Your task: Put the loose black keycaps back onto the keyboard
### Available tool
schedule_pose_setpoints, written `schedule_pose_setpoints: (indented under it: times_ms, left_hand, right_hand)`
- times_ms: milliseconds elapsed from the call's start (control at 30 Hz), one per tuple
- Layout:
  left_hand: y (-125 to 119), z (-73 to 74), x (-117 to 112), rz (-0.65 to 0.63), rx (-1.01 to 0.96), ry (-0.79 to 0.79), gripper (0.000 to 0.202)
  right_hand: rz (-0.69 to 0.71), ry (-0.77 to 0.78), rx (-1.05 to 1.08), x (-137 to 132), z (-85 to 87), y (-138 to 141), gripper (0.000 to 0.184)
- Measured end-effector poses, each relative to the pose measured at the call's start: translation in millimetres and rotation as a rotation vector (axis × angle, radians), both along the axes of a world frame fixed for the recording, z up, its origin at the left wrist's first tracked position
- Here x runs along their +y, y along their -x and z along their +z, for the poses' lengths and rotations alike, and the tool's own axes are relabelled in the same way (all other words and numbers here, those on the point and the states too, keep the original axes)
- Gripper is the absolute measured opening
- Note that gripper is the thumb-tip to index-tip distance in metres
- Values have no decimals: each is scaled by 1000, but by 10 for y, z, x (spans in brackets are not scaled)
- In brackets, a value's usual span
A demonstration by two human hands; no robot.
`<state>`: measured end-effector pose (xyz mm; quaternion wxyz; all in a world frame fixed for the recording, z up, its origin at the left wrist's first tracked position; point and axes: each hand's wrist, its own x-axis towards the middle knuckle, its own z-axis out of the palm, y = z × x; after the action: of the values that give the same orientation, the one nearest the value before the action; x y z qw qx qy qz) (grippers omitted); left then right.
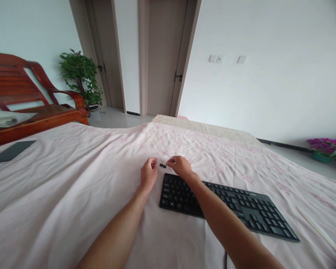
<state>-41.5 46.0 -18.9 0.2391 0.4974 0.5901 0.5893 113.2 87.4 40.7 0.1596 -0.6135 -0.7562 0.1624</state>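
Note:
A black keyboard lies slantwise on the pink flowered cloth, its left end below my hands. Several small black pieces, possibly keycaps, sit together on the cloth just beyond that end. On their left is my left hand, its fingers loosely curled and nothing visible in them. From the right, my right hand reaches over the keyboard and pinches a thin wire-like tool whose fine end points up and left. The rest of that tool is hidden by the fingers. My right forearm covers part of the keys.
The cloth is wrinkled. A dark flat object lies at the far left, and a pale strip at the right. Beyond are a wooden bench, a green plant and purple flowers. A dark cable runs below the keyboard.

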Motion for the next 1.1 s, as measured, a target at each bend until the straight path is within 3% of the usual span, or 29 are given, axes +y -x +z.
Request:
schedule_pose_setpoints:
  times_ms: [167,333,567,933,1100]
  left_hand:
    - [-16,17,-22,-14,19,13,20]
    - [-114,159,-157,-106,29,-79,19]
    - [-330,317,-329,-304,163,-136,15]
    - [-406,295,-325,-409,298,-90,16]
    - [-443,281,-321,-436,243,-83,15]
  right_hand:
    - [66,-54,338,-155,267,-300,46]
    - [67,-75,521,-430,459,-678,57]
    - [-25,-18,706,-615,192,-794,38]
    - [41,-81,622,-691,35,-562,25]
    - [65,-104,548,-647,-38,-540,25]
